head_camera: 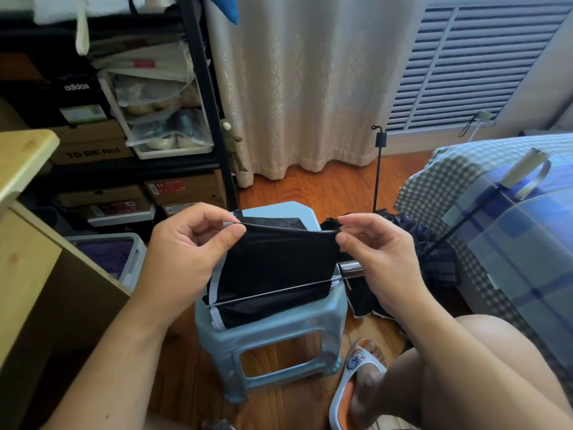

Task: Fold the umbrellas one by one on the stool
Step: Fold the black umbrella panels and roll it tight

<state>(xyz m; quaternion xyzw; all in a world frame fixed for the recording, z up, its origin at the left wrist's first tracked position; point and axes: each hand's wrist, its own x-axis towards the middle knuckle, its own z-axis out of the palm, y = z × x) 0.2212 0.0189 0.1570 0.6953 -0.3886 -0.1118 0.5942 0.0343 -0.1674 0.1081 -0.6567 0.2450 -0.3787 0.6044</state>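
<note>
L hand (189,243) & R hand (372,246) pinch black umbrella (279,262) fabric over stool (273,330); boxes read "adidas" (77,86), "TO BE No1" (93,154).

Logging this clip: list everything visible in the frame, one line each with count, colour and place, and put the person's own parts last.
Black fabric umbrella with white edge trim: 1, black, lying on the stool, one panel lifted by both hands.
Pale blue plastic stool: 1, light blue, centre on the floor.
Dark collapsed umbrella: 1, dark navy, on the floor right of the stool, shaft standing up.
Blue and grey checked bedding: 1, right side.
Black metal shelf rack: 1, left rear, holding boxes and bags.
Cardboard shoe boxes: several, brown and black, on the rack.
Cream curtain: 1, rear centre.
Light wooden desk: 1, left edge.
White and orange slipper: 1, on the foot.
Left hand: pinches the panel's edge.
Right hand: pinches the same edge.
</note>
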